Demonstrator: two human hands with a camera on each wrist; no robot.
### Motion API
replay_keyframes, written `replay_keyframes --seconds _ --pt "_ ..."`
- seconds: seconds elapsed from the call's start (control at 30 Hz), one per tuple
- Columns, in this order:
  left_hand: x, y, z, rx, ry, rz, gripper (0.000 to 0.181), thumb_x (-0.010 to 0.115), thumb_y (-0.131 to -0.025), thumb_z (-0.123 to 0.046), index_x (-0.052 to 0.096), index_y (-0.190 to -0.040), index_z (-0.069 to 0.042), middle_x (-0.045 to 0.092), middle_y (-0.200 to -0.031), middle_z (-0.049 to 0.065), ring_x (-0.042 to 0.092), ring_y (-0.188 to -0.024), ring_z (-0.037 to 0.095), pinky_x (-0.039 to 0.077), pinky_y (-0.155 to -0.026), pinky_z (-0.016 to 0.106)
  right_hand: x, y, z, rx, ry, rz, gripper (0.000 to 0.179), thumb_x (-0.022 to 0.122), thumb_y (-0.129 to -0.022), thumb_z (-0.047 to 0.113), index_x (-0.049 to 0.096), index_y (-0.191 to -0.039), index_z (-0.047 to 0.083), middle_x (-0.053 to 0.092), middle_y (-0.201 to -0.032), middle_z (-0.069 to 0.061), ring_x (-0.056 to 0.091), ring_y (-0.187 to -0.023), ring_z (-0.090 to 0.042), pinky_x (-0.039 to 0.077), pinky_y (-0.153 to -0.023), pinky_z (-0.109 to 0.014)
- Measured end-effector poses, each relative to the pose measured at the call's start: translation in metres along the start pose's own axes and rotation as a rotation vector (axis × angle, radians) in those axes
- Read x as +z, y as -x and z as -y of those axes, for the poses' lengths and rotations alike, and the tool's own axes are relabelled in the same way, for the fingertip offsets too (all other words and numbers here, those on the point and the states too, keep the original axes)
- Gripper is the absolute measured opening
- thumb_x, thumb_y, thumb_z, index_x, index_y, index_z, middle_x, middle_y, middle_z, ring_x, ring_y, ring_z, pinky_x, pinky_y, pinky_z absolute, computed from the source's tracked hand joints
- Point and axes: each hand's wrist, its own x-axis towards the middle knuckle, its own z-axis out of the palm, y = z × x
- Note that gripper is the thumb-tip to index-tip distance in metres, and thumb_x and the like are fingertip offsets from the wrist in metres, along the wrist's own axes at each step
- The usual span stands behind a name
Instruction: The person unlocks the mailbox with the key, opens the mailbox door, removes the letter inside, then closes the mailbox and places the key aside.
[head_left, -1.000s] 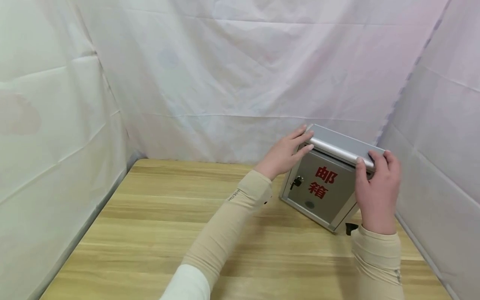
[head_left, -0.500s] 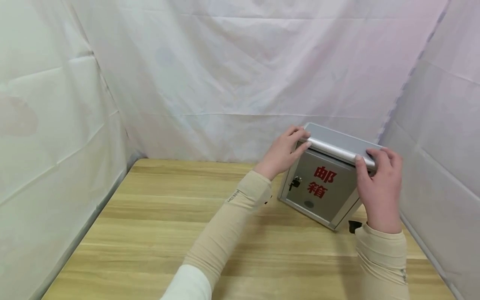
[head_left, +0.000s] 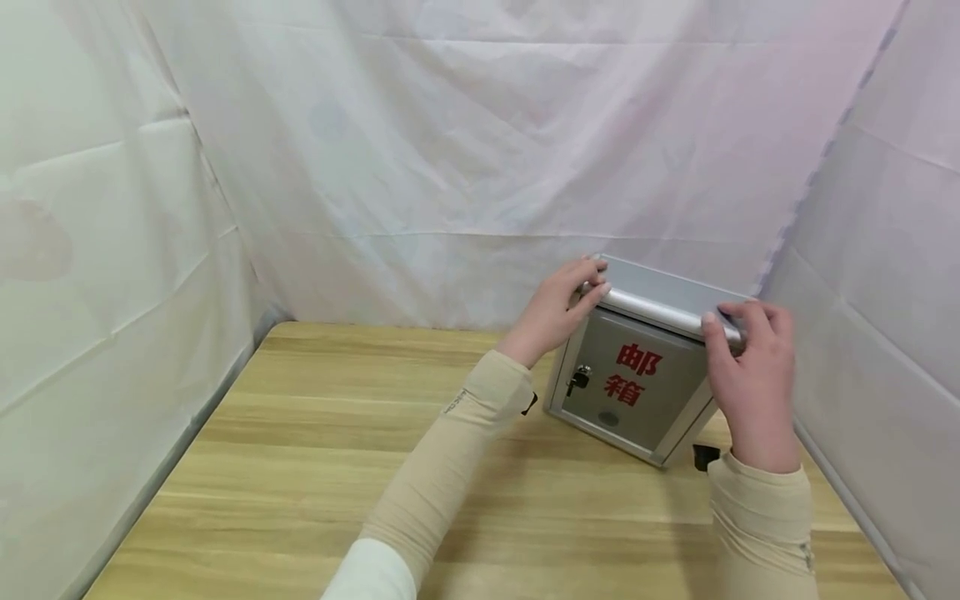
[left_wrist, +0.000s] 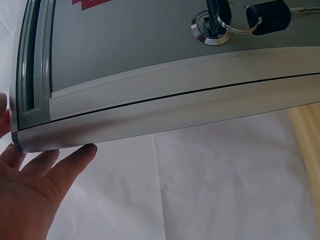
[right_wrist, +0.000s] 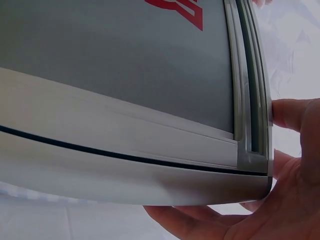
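Note:
A grey metal mailbox [head_left: 678, 387] with red characters stands at an angle on the right part of the wooden table. At its top left corner my left hand [head_left: 551, 315] grips the lid end, thumb along the front edge and fingers bent over the top. My right hand [head_left: 757, 379] holds the top right corner, thumb in front and fingers over the lid. A lock with keys [left_wrist: 272, 17] hanging on a ring sits on the door's left side. In the right wrist view, fingers [right_wrist: 187, 222] lie along the side wall; the mailbox's back is hidden.
White cloth [head_left: 465, 167] hangs behind the table [head_left: 315, 450] and along both sides. The table's back edge lies just behind the mailbox, and its right edge runs near my right forearm. Beige sleeves cover both forearms.
The mailbox has shifted a little left and slightly nearer, with both hands staying at its top corners and moving along with it.

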Motion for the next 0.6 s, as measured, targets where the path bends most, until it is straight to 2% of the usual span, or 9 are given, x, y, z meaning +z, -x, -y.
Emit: replay_keyframes --seconds 0.1,0.3,0.43,0.6 --pt "-0.001 0.004 0.002 0.009 0.022 0.002 0.044 0.046 -0.100 -0.033 0.049 -0.138 -0.010 0.059 -0.107 -0.001 0.017 -0.139 0.000 0.016 -0.110 0.016 0.001 0.002 0.000 0.001 -0.006 -0.002 0.040 0.049 -0.098 0.034 0.058 -0.122 0.003 0.037 -0.129 -0.018 0.039 -0.115 -0.037 0.036 -0.087 -0.051" --pt "-0.002 0.012 0.002 0.042 0.040 -0.012 0.041 0.048 -0.100 -0.029 0.053 -0.135 -0.008 0.061 -0.104 0.002 0.023 -0.141 0.010 0.016 -0.111 0.016 0.003 0.007 0.002 0.000 -0.001 -0.022 0.039 0.050 -0.098 0.033 0.060 -0.121 0.004 0.038 -0.125 -0.016 0.041 -0.111 -0.033 0.036 -0.081 -0.040" --pt "-0.004 0.017 0.001 0.040 0.061 -0.017 0.037 0.049 -0.100 -0.028 0.055 -0.131 -0.008 0.062 -0.109 0.004 0.021 -0.140 0.005 0.021 -0.110 0.016 0.005 0.011 0.004 -0.014 0.001 -0.035 0.036 0.052 -0.097 0.031 0.061 -0.119 0.004 0.039 -0.122 -0.017 0.042 -0.108 -0.034 0.035 -0.078 -0.038" --pt "-0.012 0.025 0.003 0.039 0.082 -0.039 0.022 0.051 -0.100 -0.025 0.063 -0.103 -0.007 0.057 -0.130 0.004 0.024 -0.139 0.006 0.024 -0.109 0.018 0.010 0.012 0.008 -0.071 -0.007 -0.063 0.032 0.055 -0.095 0.028 0.063 -0.114 0.003 0.043 -0.120 -0.020 0.042 -0.111 -0.037 0.034 -0.082 -0.048"
